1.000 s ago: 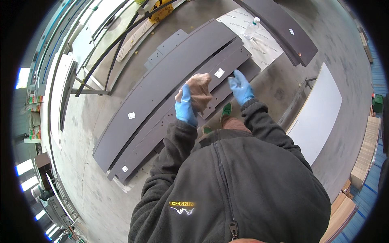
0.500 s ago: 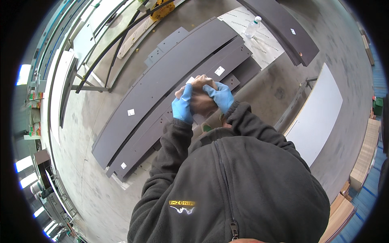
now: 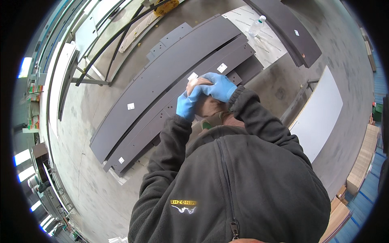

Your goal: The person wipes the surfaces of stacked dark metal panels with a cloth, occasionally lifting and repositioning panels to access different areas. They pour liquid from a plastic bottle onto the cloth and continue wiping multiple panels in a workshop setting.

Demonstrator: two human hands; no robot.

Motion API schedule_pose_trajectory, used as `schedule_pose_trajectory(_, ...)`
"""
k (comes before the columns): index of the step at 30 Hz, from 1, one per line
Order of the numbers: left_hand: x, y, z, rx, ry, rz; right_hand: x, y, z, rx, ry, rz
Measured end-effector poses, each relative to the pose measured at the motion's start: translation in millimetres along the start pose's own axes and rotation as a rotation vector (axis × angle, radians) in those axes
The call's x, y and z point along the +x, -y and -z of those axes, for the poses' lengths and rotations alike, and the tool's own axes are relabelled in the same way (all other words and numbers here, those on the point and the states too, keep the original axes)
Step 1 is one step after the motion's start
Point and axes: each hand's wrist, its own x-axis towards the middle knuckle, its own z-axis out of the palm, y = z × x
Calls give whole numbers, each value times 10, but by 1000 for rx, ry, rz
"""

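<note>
Two-handed hold on a cloth, seen from above (head view). The L. hand (image 3: 188, 104), in a blue glove, has its fingers bent round the near L. side of a crumpled tan cloth (image 3: 210, 107); the R. hand (image 3: 219, 87), gloved likewise, lies across the top, fingers together and closed on the same cloth. The R. fingertips are partly hidden, so how hard they press can't be told. Cloth position: betw. the two hands, in front of the jacket (image 3: 243, 178), part bulging out above the L. hand, the rest hanging below the R.; it appears to be held over the near edge of a stack of curved dark grey panels (image 3: 170, 73), though contact w/ them can't be judged from this angle. White labels, e.g. one at L. (image 3: 130, 106), sit on the panels. Upper R.: a clear bottle (image 3: 256, 27) on a pale printed sheet (image 3: 269, 50), w/ another dark panel (image 3: 289, 34) beside it; far R., a white board (image 3: 320, 121). Step in hand, as judged: bunching or folding the cloth betw. both hands. Next move prob. calls for one hand keeping its grip while the other loosens & re-grips, loose folds kept tucked in.
</note>
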Motion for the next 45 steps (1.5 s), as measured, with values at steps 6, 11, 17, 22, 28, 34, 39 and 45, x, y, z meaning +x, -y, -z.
schedule_pose_trajectory(6,-55,113,-282,-123,-342,-117,-130,-211,212,-363,-629,196)
schedule_pose_trajectory(11,-66,137,-449,-82,-332,-155,-188,-494,-21,45,-141,52)
schedule_pose_trajectory(17,68,162,-488,102,-201,-23,-224,-714,-306,1335,51,-202)
schedule_pose_trajectory(22,274,275,-634,369,-389,-153,-33,-898,-226,1292,-116,-188)
schedule_pose_trajectory(28,859,385,-585,1010,-518,-708,461,-1073,439,1168,-231,-167)
schedule_pose_trajectory(34,2033,814,-1040,405,53,-652,983,-1368,962,1346,30,-214)
schedule_pose_trajectory(39,2918,847,-1260,647,88,-476,1329,-1884,1562,1375,-92,-308)
schedule_pose_trajectory(45,3795,815,-1798,605,-74,-316,1846,-2567,2151,1554,-407,-382)
